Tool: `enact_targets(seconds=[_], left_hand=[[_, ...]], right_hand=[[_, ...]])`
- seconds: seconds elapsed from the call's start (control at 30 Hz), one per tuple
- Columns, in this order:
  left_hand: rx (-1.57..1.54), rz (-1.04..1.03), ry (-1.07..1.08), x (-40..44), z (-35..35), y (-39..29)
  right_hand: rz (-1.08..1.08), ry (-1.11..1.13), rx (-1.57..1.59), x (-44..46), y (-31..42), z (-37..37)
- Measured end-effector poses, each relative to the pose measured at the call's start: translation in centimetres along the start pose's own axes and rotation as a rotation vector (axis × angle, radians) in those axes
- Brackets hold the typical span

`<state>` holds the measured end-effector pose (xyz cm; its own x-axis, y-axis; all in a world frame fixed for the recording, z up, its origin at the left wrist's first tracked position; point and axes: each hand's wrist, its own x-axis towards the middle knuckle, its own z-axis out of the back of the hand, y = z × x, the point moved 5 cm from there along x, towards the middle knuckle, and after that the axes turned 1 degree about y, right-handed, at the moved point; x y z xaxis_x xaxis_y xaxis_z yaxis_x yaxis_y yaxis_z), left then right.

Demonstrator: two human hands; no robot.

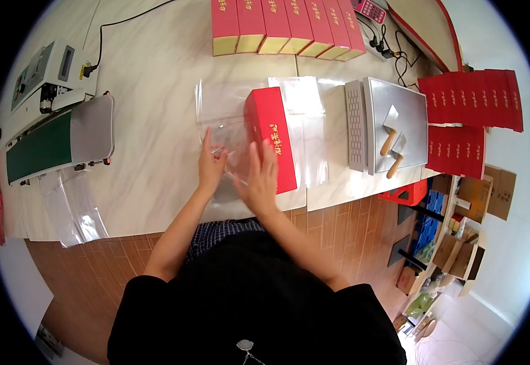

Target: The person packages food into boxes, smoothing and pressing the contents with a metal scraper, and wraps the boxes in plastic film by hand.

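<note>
A red gift box (278,140) with gold lettering lies on the table in front of me, with clear plastic film (219,100) under and to the left of it. My left hand (212,165) is at the film left of the box, index finger stretched out and the other fingers curled at a fold of the film. My right hand (259,179) reaches over the near left side of the box, its fingers stretched and slightly blurred, the thumb close to the film.
Several red boxes (265,27) stand in a row at the back. A metal plate unit (399,97) at right carries two wooden-handled scrapers (388,140). More red boxes (472,97) stand beyond it. At left are a machine with a green belt (39,149) and plastic bags (76,210).
</note>
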<state>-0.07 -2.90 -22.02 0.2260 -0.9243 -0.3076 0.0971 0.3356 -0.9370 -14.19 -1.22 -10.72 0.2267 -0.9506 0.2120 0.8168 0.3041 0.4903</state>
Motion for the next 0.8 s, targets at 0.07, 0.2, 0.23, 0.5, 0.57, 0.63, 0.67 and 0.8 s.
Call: enact_targets(seconds=[0.07, 0.2, 0.23, 0.5, 0.57, 0.63, 0.67, 0.8], left_hand=[[-0.039, 0.157, 0.108, -0.4, -0.4, -2.8], [-0.015, 0.139, 0.181, -0.3, -1.1, -3.8], [0.018, 0.08, 0.206, -0.3, -1.4, -3.9], [0.132, -0.036, 0.251, 1.3, -1.9, -5.7], [0.153, -0.019, 0.163, 3.2, -1.1, -5.8], [0.177, -0.02, 0.124, 5.6, -0.5, -6.2], [0.204, -0.02, 0.083, 6.7, -0.1, -6.5], [0.377, -0.113, 0.059, 9.6, -0.1, -8.4]], right_hand=[[-0.078, 0.022, 0.137, -2.4, 1.6, -1.9], [-0.245, 0.037, 0.199, -2.5, 1.8, -3.5], [-0.256, 0.03, 0.2, -2.1, 1.7, -4.0], [-0.485, 0.147, 0.019, -4.0, -1.1, -4.7], [-0.474, 0.152, 0.047, -5.9, -1.9, -3.4], [-0.454, 0.162, 0.075, -7.3, -2.2, -2.2], [-0.465, 0.152, 0.115, -7.9, -2.2, -1.5], [-0.455, 0.071, 0.102, -8.4, -2.0, 0.6]])
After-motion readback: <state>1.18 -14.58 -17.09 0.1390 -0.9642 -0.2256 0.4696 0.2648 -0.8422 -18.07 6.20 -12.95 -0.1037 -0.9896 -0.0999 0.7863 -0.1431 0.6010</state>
